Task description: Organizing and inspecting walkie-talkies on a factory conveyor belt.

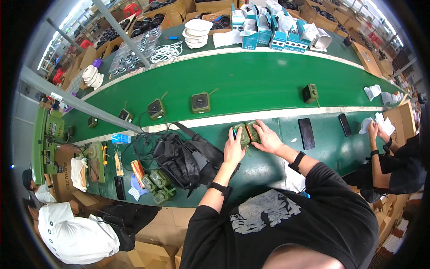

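- Held side by side above the green bench, near the edge along the belt: left speaker and right speaker, both small and green.
- Closed around the outer side of the left speaker: left hand, with a thin pen-like thing at the fingers, too small to identify.
- Closed around the outer side of the right speaker: right hand.
- Very close together, perhaps touching; hard to tell. Long axes apparently running away from the body, toward the belt, with one hand nearest each.
- Across the belt: blue-and-white boxes, several topped with white wrapping.
- Farther back on the left: brown carton beside dark round parts.
- By the bench's right end: cardboard box, contents not clear.
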{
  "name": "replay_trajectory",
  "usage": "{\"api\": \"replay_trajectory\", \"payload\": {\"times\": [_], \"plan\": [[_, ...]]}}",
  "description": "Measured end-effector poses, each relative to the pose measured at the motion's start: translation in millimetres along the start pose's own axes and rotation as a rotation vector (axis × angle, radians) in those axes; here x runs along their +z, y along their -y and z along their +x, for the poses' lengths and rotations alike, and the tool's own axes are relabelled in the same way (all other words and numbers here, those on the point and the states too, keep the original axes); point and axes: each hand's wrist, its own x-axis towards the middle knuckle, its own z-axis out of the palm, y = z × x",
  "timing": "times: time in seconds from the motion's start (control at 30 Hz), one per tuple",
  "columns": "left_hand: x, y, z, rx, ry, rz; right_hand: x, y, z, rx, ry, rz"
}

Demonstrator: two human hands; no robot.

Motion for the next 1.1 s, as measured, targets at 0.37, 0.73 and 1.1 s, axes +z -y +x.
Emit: {"api": "replay_trajectory", "payload": {"times": [0.37, 0.73, 1.1], "plan": [[-71, 60, 76, -0.135, -0.194, -0.384, -2, -3, -4, 0.088, 0.003, 0.044], [-50, 94, 187, -0.51, -0.199, 0.207, -6, 2, -1, 0.029, 0.012, -0.006], [-55, 62, 138, -0.004, -0.362, -0.039, -4, -2, -1, 0.047, 0.0, -0.031]]}}
